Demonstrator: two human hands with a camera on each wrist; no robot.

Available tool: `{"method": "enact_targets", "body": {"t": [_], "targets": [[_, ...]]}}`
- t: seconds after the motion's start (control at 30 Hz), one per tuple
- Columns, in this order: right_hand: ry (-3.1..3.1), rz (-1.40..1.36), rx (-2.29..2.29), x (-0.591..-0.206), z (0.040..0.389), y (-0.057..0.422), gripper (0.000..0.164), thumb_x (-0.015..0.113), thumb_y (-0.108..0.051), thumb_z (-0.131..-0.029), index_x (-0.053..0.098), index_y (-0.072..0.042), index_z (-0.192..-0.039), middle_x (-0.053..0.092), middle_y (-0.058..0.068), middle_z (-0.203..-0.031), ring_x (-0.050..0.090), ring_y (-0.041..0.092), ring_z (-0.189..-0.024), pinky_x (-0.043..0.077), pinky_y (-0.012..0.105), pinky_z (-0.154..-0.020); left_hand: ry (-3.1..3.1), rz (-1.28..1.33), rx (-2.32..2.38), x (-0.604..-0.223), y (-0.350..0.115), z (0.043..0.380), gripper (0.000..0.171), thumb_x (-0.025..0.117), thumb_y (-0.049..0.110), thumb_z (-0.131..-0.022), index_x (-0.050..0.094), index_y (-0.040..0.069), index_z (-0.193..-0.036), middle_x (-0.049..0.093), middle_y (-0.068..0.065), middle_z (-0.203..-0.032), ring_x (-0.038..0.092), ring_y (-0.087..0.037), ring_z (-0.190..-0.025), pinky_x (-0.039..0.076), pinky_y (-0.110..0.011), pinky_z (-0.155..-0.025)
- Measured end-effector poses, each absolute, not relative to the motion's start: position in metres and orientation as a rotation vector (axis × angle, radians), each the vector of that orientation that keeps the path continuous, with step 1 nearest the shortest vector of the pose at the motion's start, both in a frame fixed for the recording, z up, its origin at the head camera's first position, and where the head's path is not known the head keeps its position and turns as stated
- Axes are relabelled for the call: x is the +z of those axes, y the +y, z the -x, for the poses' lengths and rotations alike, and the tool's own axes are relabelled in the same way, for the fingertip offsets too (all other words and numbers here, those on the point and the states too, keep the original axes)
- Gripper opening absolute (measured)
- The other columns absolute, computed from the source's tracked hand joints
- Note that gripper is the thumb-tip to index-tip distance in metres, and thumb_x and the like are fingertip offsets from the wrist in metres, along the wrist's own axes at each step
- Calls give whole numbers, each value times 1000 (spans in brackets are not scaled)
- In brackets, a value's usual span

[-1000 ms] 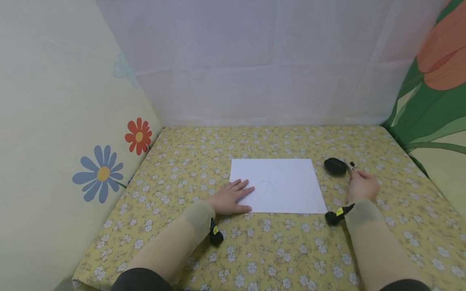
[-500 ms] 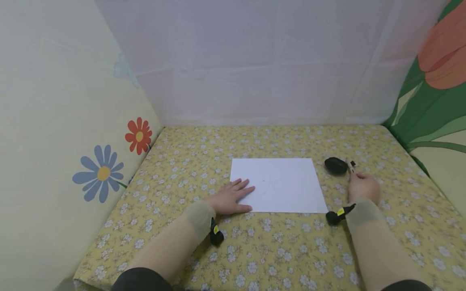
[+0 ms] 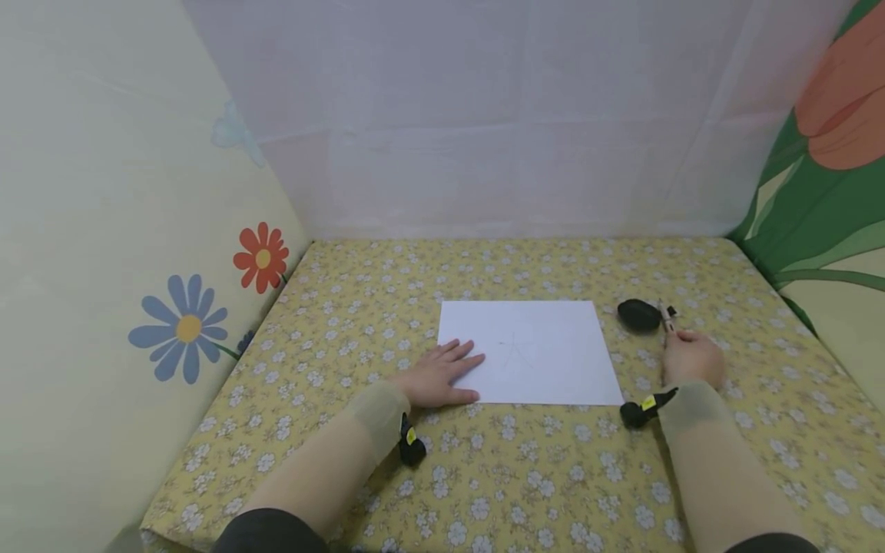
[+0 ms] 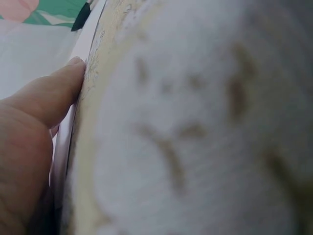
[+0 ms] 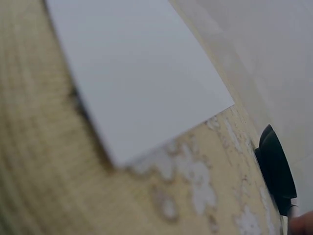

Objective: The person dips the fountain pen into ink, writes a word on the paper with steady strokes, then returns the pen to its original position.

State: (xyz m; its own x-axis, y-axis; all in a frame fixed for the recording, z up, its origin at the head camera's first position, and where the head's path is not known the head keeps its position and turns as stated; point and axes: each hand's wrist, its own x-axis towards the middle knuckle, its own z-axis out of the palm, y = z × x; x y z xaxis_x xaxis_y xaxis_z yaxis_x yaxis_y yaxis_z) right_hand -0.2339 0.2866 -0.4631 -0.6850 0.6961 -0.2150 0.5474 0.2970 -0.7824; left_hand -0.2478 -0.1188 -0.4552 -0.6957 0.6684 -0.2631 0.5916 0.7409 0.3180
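Note:
A white sheet of paper (image 3: pixel 546 353) with faint thin lines near its middle lies on the table. My left hand (image 3: pixel 439 375) rests with spread, straight fingers over the sheet's left edge; in the left wrist view its thumb (image 4: pixel 58 90) lies along that edge. Right of the sheet, my right hand (image 3: pixel 694 359) has curled fingers and pinches the near end of a small, pale, stick-like thing (image 3: pixel 667 319) with a black bit at its side; I cannot tell its kind. Just left of it sits a smooth black oval object (image 3: pixel 639 316), dark and domed in the right wrist view.
A yellow cloth with white flowers (image 3: pixel 373 307) covers the table. A pale sheet (image 3: pixel 525 115) hangs behind it. Flower-printed walls (image 3: pixel 76 307) stand at the sides. Small black cameras (image 3: pixel 639 413) are strapped to both wrists.
Both hands, the paper and the black oval object stay almost where they were. The right hand shifts very slightly, and the view drifts a little.

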Motion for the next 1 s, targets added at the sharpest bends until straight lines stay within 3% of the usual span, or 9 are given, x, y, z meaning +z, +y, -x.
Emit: {"method": "enact_targets", "body": {"t": [0.23,0.87,1.0], "targets": [[-2383,1159,1331,-464,234,287,45,45,-40,-100,59,-14,-134,61,14,-129,58,30,-103,46,42,-78,2580,-975,297,-455,-119,248,75,45,60,-94,16,28,-156,0,2,-162,-4,-21,-147,1,-44,-118],[-2311,1207,1382,-465,233,286,47,49,-41,-96,58,-16,-135,57,13,-134,53,33,-117,43,48,-95,2575,-968,323,-452,-118,246,75,46,60,-95,16,27,-155,0,2,-162,-4,-22,-147,1,-45,-118],[-2306,1222,1376,-465,233,287,49,48,-44,-95,58,-17,-135,58,10,-133,55,30,-111,44,45,-91,2577,-967,316,-454,-119,246,75,45,61,-94,17,28,-155,0,2,-162,-4,-22,-147,1,-44,-118]]}}
